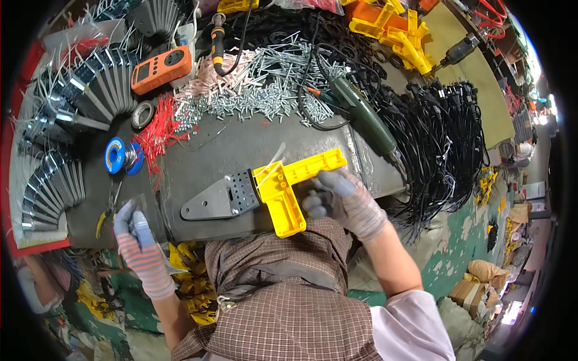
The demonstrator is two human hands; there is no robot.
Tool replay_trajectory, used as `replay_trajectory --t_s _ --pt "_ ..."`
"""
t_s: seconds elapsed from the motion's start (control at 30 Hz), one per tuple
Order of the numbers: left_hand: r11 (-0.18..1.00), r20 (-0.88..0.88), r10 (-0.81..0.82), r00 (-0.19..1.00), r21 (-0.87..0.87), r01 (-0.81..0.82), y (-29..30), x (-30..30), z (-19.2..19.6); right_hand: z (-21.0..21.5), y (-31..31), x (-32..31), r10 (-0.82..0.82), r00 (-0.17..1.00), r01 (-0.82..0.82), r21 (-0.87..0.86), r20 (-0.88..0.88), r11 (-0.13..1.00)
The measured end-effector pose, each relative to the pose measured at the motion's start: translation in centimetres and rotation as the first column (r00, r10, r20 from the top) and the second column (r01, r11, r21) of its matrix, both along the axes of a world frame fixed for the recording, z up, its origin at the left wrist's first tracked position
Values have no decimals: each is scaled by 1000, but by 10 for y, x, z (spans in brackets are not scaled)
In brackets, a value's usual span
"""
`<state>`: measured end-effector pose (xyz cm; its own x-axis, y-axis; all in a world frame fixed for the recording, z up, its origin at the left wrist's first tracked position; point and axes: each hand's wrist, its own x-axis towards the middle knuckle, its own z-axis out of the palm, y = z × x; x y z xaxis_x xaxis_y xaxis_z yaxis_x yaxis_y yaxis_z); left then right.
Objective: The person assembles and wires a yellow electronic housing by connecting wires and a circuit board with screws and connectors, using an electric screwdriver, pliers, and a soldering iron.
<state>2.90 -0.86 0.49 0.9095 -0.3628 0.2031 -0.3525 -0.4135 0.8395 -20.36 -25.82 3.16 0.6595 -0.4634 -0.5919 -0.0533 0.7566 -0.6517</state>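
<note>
Our left hand is at the bench edge, fingers bunched, can't tell if they're pinching anything. Mid-bench near the front, the grey perforated plate looks stiff and slick, meeting a yellow plastic housing that's probably light and rigid. We'd grab its long arm, right beside our loosely open right hand.

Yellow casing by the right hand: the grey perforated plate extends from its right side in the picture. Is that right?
Not quite: the grey perforated plate extends from the left side of the yellow casing, not the right, as the head view shows. The casing is indeed by the right hand.
</note>
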Motion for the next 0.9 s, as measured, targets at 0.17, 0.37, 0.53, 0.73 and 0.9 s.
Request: replay_trajectory --t_s 0.17,0.37,0.53,0.73,0.9 --pt "839 470 -544 695 321 439 -85 -53 47 28 -27 -38 -93 892 -211 -589 -443 780" --pt "788 475 -607 637 465 404 -138 -78 8 33 -31 27 77 945 -292 -925 -318 -243" --pt "764 583 -627 517 331 554 -128 -78 1 -3 -45 42 180 810 -480 -808 -558 -343" --pt "411 554 -816 163 360 837 -107 -65 -12 -20 -31 42 -35 909 -392 -825 -415 -406" --pt "405 489 -849 200 360 841 -115 -64 -3 -12 -47 25 -187 940 -332 -893 -285 -306"
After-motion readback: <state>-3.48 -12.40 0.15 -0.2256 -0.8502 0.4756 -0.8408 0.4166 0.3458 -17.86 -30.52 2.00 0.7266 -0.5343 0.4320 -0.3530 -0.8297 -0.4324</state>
